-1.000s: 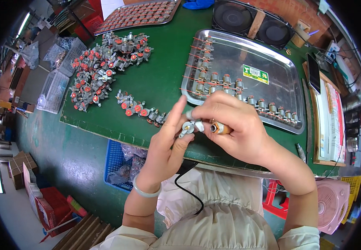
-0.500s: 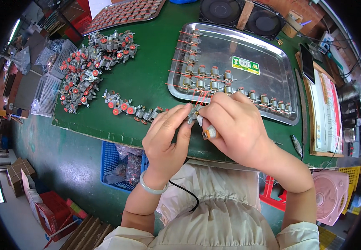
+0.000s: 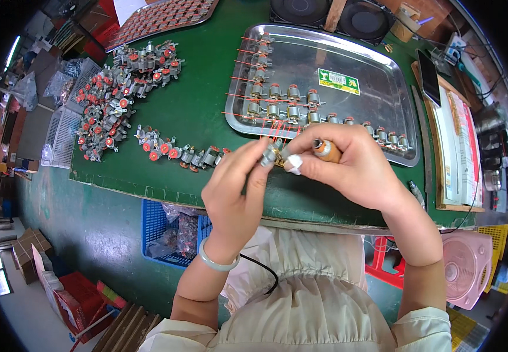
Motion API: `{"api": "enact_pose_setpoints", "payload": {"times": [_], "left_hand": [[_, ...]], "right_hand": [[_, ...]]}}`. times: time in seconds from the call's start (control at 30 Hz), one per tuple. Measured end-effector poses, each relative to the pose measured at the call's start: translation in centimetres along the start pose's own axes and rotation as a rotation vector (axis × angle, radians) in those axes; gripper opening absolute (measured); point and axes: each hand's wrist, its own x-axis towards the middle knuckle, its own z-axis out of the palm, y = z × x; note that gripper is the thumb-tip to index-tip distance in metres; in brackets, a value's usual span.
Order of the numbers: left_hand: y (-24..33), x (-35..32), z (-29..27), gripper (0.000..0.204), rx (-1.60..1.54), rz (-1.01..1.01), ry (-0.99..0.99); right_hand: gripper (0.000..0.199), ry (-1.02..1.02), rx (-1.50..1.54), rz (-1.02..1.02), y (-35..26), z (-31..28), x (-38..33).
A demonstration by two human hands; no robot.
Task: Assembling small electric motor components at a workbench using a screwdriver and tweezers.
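Observation:
Over the front edge of the green table (image 3: pixel 201 70), my left hand (image 3: pixel 230 188) pinches a small silver motor-like component (image 3: pixel 270 155) between thumb and fingertips. My right hand (image 3: pixel 354 167) is close to its right side, fingers curled around a tool with an orange-brown handle (image 3: pixel 327 151); the tool's working end is hidden. White wrapping (image 3: pixel 293 163) covers the tip of my right thumb. Thin red wires run just beyond the held component. Behind my hands, a metal tray (image 3: pixel 377 64) bears rows of similar components, several with red wires sticking out over its left edge.
Loose components with red discs form a heap (image 3: pixel 104 111) at the left, and a short line of them (image 3: pixel 189 155) leads toward my left hand. A second filled tray (image 3: pixel 160 23) lies at the far left. Black round speakers (image 3: pixel 362 23) stand behind; a phone (image 3: pixel 427 76) rests on the right.
My right hand has turned and drawn back a little to the right, so the orange-brown handle shows more. My left hand still holds the component. The whole view has shifted slightly.

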Motion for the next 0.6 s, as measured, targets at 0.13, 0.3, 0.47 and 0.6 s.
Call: {"api": "enact_pose_setpoints", "payload": {"times": [0.13,0.3,0.47,0.6], "left_hand": [[0.5,0.5,-0.7,0.029,-0.656,-0.447,0.012],[-0.2,0.7,-1.9,0.018,-1.066,-0.583,-0.036],[0.2,0.5,-1.5,0.017,-0.940,-0.621,0.027],[0.6,-0.2,-0.5,0.015,-0.761,-0.542,-0.099]], "right_hand": [[0.027,0.149,-0.195,-0.110,3.2,0.0,-1.2],[0.050,0.270,-0.704,-0.384,4.9,2.2,-2.5],[0.053,0.316,-0.684,-0.405,5.2,2.1,-2.7],[0.051,0.301,-0.293,-0.142,3.2,0.9,-3.2]]}}
